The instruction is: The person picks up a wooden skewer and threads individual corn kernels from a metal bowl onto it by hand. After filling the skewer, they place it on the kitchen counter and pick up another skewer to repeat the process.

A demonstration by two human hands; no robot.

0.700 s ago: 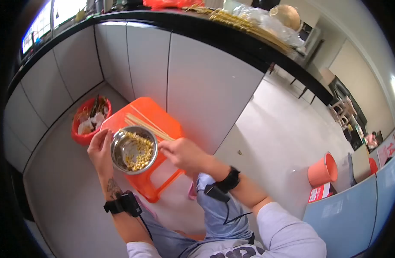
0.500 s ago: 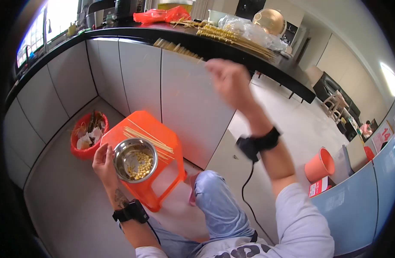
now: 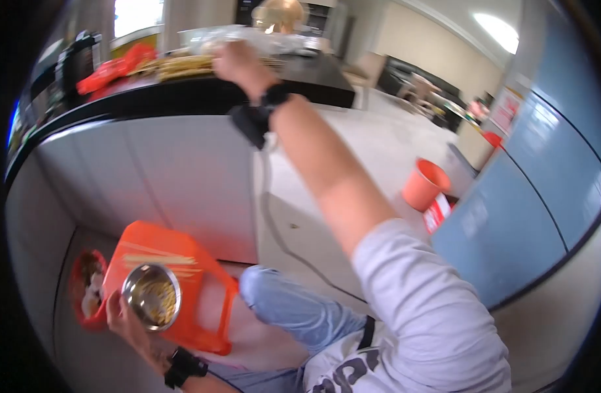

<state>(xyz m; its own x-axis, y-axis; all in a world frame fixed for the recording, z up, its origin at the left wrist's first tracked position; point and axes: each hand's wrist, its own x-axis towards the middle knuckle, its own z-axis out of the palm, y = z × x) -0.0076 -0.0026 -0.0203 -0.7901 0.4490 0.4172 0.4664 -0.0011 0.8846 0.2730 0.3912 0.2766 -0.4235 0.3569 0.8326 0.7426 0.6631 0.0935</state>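
Note:
A steel bowl (image 3: 175, 288) with yellow corn kernels (image 3: 162, 304) in it sits on an orange plastic stool (image 3: 212, 295). My left hand (image 3: 127, 324) is at the bowl's left rim, finger and thumb drawn together. Whether they pinch a small piece or the rim is hidden. Bare wooden skewers (image 3: 160, 259) lie on the stool behind the bowl. My right hand (image 3: 238, 62), arm stretched out, is over the dark countertop, closed on a skewer and blurred. It is at the right end of a pile of loaded skewers (image 3: 186, 67).
A red plastic bag (image 3: 117, 69) and clear plastic bags (image 3: 212, 39) lie on the countertop (image 3: 137, 101). A red waste basin (image 3: 83, 321) stands left of the stool. On the floor at right is an orange bucket (image 3: 426, 183). A cable hangs from my right wrist strap (image 3: 251, 124).
My right hand has carried a loaded skewer from in front of the counter to the pile on top. The view has swung right. My left hand stays by the bowl.

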